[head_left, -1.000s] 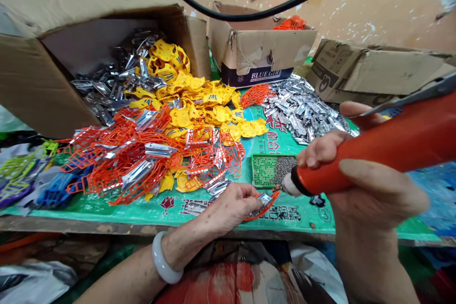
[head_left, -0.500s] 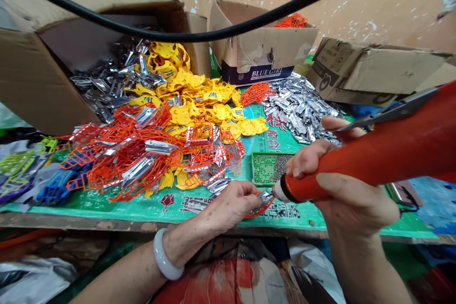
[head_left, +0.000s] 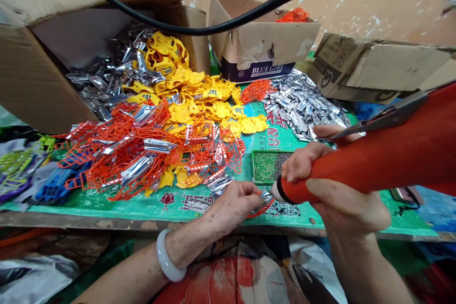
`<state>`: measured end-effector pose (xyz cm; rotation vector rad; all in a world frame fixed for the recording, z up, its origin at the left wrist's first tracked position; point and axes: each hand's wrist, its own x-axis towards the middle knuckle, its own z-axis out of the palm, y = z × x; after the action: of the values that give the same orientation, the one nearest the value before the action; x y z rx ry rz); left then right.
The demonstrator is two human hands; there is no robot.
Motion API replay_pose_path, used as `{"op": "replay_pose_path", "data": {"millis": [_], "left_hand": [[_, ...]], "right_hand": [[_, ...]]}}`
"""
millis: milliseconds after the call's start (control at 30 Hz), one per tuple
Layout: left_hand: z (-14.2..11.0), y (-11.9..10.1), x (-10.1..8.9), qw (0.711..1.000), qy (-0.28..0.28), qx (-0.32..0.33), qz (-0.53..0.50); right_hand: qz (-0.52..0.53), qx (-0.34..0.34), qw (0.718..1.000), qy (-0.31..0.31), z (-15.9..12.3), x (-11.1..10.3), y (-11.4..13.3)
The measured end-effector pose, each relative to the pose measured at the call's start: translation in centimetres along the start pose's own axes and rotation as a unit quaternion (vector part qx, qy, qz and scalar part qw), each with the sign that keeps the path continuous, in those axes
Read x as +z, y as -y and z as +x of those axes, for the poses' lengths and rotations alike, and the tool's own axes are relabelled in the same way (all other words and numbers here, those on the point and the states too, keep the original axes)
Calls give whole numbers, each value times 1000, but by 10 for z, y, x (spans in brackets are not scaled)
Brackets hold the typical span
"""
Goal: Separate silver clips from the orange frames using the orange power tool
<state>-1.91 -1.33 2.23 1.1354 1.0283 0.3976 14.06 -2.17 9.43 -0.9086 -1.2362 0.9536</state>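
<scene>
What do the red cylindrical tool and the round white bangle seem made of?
The red cylindrical tool: probably plastic, with soft sheen, judging by its evenly coloured surface; painted metal is possible.
The round white bangle: polished stone, glass or plastic, given its glossy highlights; can't tell which.

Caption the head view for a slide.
Left hand pinching an orange-and-silver piece, right hand gripping a red tool pointed at it.
</scene>
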Motion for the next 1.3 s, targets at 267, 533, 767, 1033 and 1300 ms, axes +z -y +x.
{"op": "replay_pose_path", "data": {"millis": [267, 533, 767, 1033, 1300], "left_hand": [[2, 8, 6, 996, -26, 11, -82], [1, 15, 2, 998, 1, 41, -55], [-10, -1, -9, 997, 45, 52, 21], [-11, 2, -17, 996, 18, 74, 54], [-4, 14, -7, 990, -49, 124, 48]], "right_hand": [[-7, -12, 1000, 19, -6, 2, -6], [16, -38, 999, 30, -7, -3, 2], [39, -137, 981, -130, 39, -22, -16], [-21, -75, 982, -170, 54, -23, -75], [-46, -68, 982, -168, 56, -27, -79]]}}
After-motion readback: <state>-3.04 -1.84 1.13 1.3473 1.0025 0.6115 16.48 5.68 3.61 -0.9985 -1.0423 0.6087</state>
